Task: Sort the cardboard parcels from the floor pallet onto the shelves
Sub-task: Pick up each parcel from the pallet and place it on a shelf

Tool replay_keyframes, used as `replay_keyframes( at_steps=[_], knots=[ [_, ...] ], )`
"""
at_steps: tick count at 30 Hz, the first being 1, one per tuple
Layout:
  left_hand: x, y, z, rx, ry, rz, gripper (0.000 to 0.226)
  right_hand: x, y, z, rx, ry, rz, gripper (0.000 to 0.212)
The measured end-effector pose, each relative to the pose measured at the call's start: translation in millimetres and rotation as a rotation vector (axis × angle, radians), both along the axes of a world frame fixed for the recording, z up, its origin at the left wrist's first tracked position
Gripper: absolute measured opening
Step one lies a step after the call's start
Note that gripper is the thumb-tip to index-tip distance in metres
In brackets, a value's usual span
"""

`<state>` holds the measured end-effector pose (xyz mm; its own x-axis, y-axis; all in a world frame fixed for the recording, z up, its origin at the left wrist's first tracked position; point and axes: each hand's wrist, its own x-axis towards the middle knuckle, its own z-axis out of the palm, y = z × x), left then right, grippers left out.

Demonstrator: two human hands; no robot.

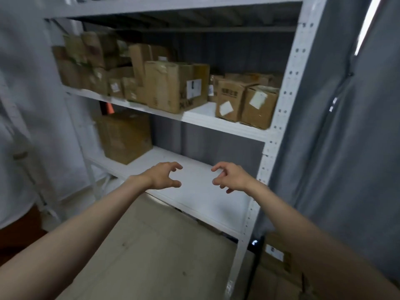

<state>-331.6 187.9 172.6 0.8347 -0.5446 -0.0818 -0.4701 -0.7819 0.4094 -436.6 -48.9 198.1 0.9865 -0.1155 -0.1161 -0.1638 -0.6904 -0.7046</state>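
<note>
Head view: we see both hands empty, held over the bare right part of the lower shelf (194, 191). Left hand (161, 176) and right hand (232, 178) face each other, fingers loosely curled, grasping nothing; we judge this spacing suits a box width. Cardboard parcels (173, 89) crowd the middle shelf (227, 124), labels mostly outward, probably for reading; one large parcel (125, 137) sits at the lower shelf's left. More cardboard (275, 267) lies low right; the pallet is not discernible.

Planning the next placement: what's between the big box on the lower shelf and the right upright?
Head view: bare white shelf board between the big box and the right upright; both hands hover above it, holding nothing.
</note>
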Motion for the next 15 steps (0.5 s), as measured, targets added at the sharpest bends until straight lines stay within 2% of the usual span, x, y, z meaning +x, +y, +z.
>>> replay_keyframes(
  at_steps=[7, 15],
  knots=[
    [64.9, 116.8, 24.1, 0.03, -0.038, 0.109, 0.063, 85.2, 100.9, 17.2, -0.005, -0.047, 0.107, 0.042],
    [113.3, 205.4, 7.4, 0.04, -0.009, 0.189, 0.064, 167.2, 186.9, -7.0, -0.032, -0.037, 0.191, 0.041]
  ],
)
